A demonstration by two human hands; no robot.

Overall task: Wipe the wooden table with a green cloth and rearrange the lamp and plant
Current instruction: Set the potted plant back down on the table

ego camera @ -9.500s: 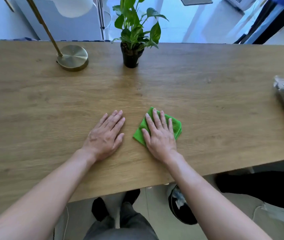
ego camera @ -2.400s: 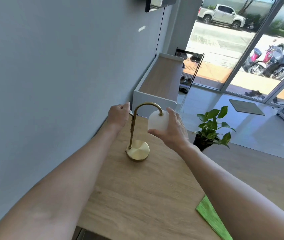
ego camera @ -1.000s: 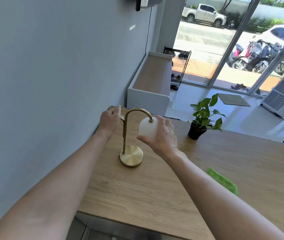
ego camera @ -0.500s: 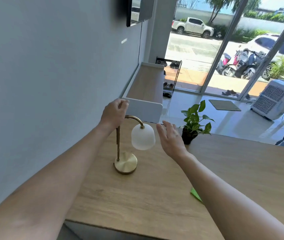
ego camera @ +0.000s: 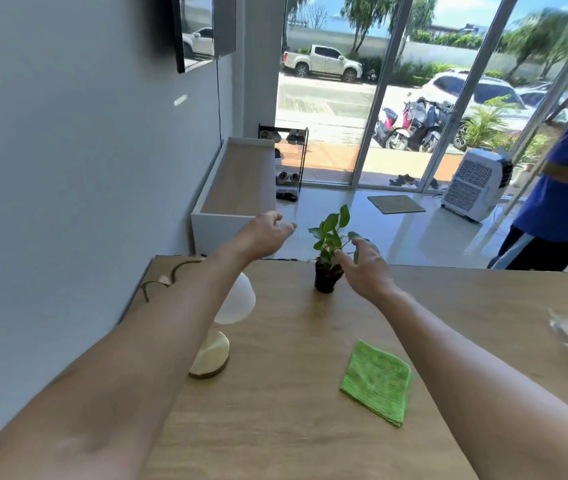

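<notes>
Reaching with both hands empty, fingers loosely spread, left hand (ego camera: 268, 233) at 11 o'clock and right hand (ego camera: 362, 268) beside the potted plant (ego camera: 327, 261) at 12; lamp (ego camera: 221, 327) apparently placed, green cloth (ego camera: 376, 386) lies on the wooden table (ego camera: 275, 427); plant remains.

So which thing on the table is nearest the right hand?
The potted plant: the right hand is right beside it, while lamp and green cloth sit farther off.
</notes>
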